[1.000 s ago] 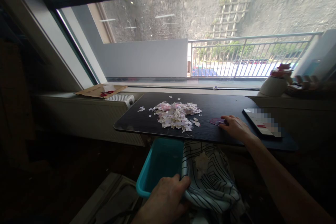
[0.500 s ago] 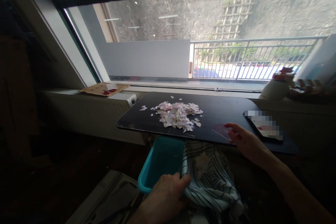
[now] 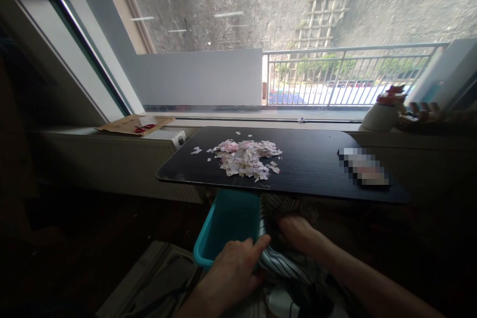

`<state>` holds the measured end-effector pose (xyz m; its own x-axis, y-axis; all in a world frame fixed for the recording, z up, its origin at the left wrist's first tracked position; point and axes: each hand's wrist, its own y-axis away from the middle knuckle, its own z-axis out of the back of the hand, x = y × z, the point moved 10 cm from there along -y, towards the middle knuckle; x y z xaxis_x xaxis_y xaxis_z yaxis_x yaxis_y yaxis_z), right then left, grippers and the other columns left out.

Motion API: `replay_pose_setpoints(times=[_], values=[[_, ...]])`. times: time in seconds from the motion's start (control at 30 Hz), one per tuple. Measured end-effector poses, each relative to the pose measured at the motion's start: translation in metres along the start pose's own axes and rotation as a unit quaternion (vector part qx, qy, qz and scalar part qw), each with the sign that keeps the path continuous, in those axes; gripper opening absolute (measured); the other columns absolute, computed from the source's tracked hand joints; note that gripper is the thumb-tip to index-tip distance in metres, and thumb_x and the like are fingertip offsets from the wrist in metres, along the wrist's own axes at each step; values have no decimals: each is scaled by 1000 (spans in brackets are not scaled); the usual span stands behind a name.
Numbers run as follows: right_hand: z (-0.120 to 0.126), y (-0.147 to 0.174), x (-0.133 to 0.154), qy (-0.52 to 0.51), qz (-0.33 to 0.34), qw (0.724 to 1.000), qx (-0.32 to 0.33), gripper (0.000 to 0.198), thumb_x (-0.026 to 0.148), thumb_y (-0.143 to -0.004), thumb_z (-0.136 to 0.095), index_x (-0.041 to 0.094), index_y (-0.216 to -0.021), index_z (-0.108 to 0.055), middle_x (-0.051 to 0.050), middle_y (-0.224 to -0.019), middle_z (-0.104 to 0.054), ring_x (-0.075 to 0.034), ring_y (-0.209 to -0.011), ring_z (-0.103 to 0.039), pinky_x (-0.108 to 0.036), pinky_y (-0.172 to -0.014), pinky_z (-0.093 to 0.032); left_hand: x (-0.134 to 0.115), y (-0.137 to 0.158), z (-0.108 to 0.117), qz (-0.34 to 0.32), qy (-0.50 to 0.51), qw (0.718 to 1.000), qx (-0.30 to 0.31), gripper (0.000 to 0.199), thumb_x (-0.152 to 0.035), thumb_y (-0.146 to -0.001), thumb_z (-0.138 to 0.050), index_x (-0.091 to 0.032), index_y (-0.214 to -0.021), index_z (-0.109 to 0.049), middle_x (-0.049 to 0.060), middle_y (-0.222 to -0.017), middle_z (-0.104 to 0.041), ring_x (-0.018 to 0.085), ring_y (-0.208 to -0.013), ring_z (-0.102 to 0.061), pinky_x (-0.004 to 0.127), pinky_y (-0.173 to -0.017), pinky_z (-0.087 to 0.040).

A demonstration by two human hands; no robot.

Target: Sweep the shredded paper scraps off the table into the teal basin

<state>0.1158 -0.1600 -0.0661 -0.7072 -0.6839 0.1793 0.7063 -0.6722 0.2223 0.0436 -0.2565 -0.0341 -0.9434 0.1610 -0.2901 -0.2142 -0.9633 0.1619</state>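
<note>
My left hand (image 3: pixel 238 263) is closed over the right rim of a teal plastic bin (image 3: pixel 204 248), below the table's front edge. Beside the bin hangs a black-and-white striped cloth (image 3: pixel 285 261), bunched and partly in shadow. My right hand (image 3: pixel 298 231) reaches down at this cloth, just under the tabletop; its fingers are turned away and dark, so what they hold is hidden. Above the bin, a heap of torn white and pinkish paper scraps (image 3: pixel 246 156) lies on the black table (image 3: pixel 309 159).
A pixelated flat dark object (image 3: pixel 363 166) lies at the table's right. Behind the table, the sill holds a white pot (image 3: pixel 378 117). At left, red-handled scissors (image 3: pixel 145 128) rest on brown paper (image 3: pixel 119 124) above a radiator (image 3: pixel 166 136).
My right hand has moved from the table's front edge down and left to the striped cloth. A pinkish translucent shape and scraps on the cloth no longer show. My left hand stays on the bin.
</note>
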Motion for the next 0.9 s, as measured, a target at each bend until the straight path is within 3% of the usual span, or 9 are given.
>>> replay_pose_setpoints(times=[0.1,0.2,0.33,0.47,0.6,0.7,0.8,0.9], values=[[6,3,-1,-6,10,1000,-2,33,5,-82,-41,13,-102,-66,-13,-101,-71,-22,-90,-66,-27,-72,-45,-3,-1,1,-5,-1,1000,-2,49,-32,-80,-61,-29,-126,-44,3,-94,-63,27,-83,-61,33,-70,-44],[31,8,-12,-13,12,1000,-17,24,14,-83,-45,15,-92,-67,-11,-87,-72,-22,-78,-67,-27,-63,-44,-1,0,3,-6,-8,1000,-6,28,-29,-79,-60,-26,-106,-53,2,-90,-62,26,-79,-61,32,-66,-44],[61,12,-14,-32,17,998,-53,24,22,-87,-42,16,-97,-63,-10,-88,-71,-22,-81,-65,-27,-65,-42,0,1,4,-6,-10,1000,-9,24,-24,-78,-59,-26,-101,-53,2,-90,-61,25,-79,-62,30,-63,-44],[42,-3,14,-60,47,997,-27,21,19,-84,-46,17,-90,-65,-8,-88,-71,-19,-84,-65,-23,-65,-41,-2,1,4,-15,-9,1000,-5,31,-22,-78,-57,-28,-109,-53,2,-91,-61,25,-79,-62,30,-64,-44],[4,-20,32,-63,34,997,-2,25,10,-81,-43,10,-91,-66,-15,-92,-71,-22,-84,-66,-25,-67,-42,-5,1,4,-27,-30,999,5,39,-25,-80,-56,-31,-118,-50,2,-92,-62,26,-78,-62,32,-65,-45],[-11,-24,33,-59,18,998,6,26,7,-78,-46,6,-93,-67,-19,-92,-70,-25,-85,-66,-27,-68,-44,-7,1,3,-30,-34,999,8,44,-25,-82,-54,-28,-125,-47,4,-94,-62,27,-79,-62,35,-67,-46],[-4,-21,27,-66,11,998,2,24,10,-80,-47,9,-92,-68,-16,-93,-71,-23,-84,-66,-26,-67,-44,-3,2,2,-17,-21,1000,2,48,-25,-80,-55,-23,-127,-44,6,-99,-63,28,-85,-62,36,-72,-46],[20,-13,14,-85,20,996,-7,22,15,-82,-48,16,-87,-69,-9,-88,-73,-19,-79,-66,-23,-63,-43,1,3,2,-4,-4,1000,-6,43,-23,-78,-55,-24,-121,-48,5,-99,-62,27,-86,-62,34,-72,-45]])
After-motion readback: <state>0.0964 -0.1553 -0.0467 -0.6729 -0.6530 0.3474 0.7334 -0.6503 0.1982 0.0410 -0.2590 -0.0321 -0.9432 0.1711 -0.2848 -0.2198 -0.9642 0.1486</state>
